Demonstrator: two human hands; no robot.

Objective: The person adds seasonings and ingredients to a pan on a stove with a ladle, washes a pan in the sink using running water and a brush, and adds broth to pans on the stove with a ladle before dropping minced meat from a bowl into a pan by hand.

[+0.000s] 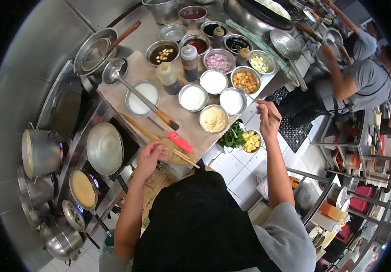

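Observation:
My right hand (268, 114) is closed around the thin handle of a spoon (251, 97). The spoon's far end is at a metal bowl of white powder (232, 101) on the counter's right side. My left hand (151, 157) hovers by the counter's front edge, its fingers loosely bent and holding nothing I can see. Beside its fingertips lies a tan folded cloth (172, 152), with chopsticks (184, 157) and a red-handled tool (179, 141) across it. A bowl of pale yellow paste (214, 119) stands left of the spoon, near a second white powder bowl (193, 97).
A ladle (138, 94) rests across a bowl of white liquid (142, 97). Squeeze bottles (189, 63) stand among several ingredient bowls. Left, a frying pan (83, 189) sits over a lit burner. Lower right are diced yellow pieces (251, 141) and green leaves (233, 136). Another person (363, 81) works at right.

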